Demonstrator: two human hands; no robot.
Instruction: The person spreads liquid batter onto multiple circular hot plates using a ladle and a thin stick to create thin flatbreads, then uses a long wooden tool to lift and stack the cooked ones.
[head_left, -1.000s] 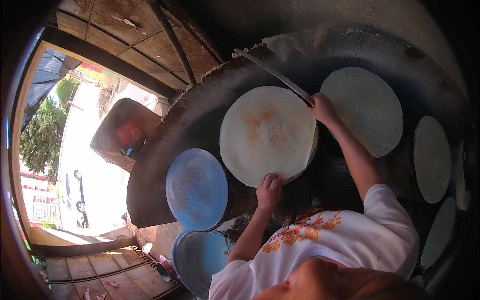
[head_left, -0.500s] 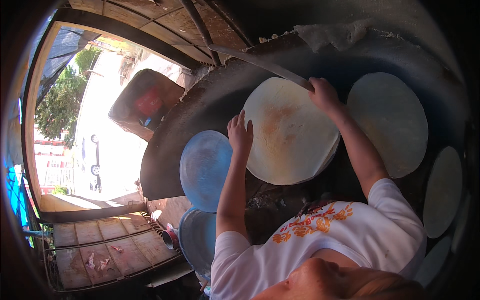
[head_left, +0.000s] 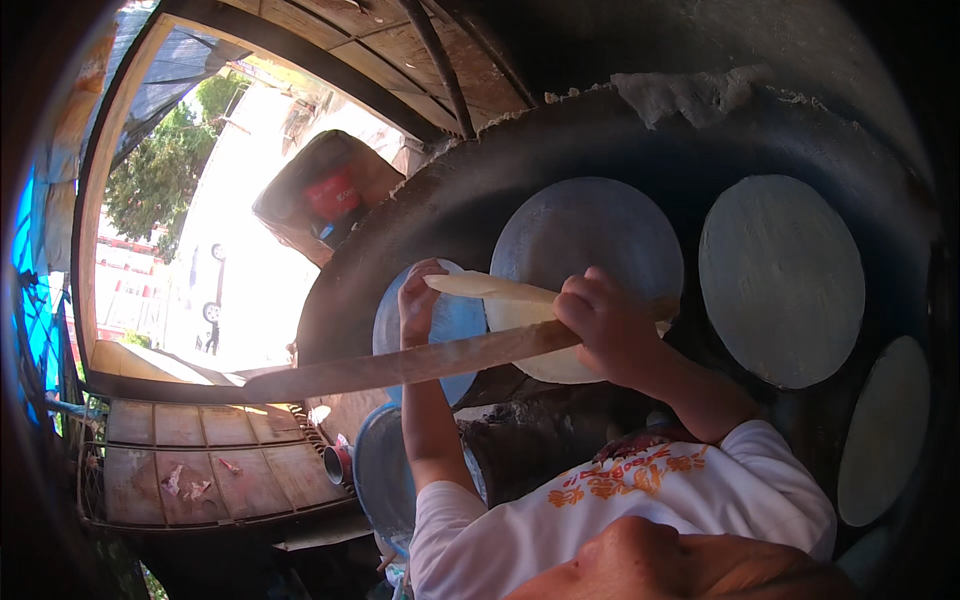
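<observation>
A thin round pale flatbread [head_left: 540, 366] is lifted off a round griddle [head_left: 588, 225], whose grey surface shows behind it. Pinched in my left hand [head_left: 416, 303] is the flatbread's left edge. My right hand [head_left: 606, 325] is closed round a long flat wooden spatula [head_left: 430, 358], its blade pointing left across my left forearm. The flatbread's other end meets my right hand; whether those fingers grip it too is hard to tell. To the right, another pale flatbread [head_left: 782, 280] lies flat on the dark surface.
Beside my left hand is a blue round pan [head_left: 385, 320], with a basin [head_left: 385, 470] below it. A third flatbread round [head_left: 880, 430] stands at the far right. A dark raised rim [head_left: 440, 165] curves behind. At left are a window opening and a tiled ledge [head_left: 210, 460].
The flatbread has come up off the griddle, baring its surface. My left hand has taken its edge and moved left. The spatula has swung down toward me, now pointing left.
</observation>
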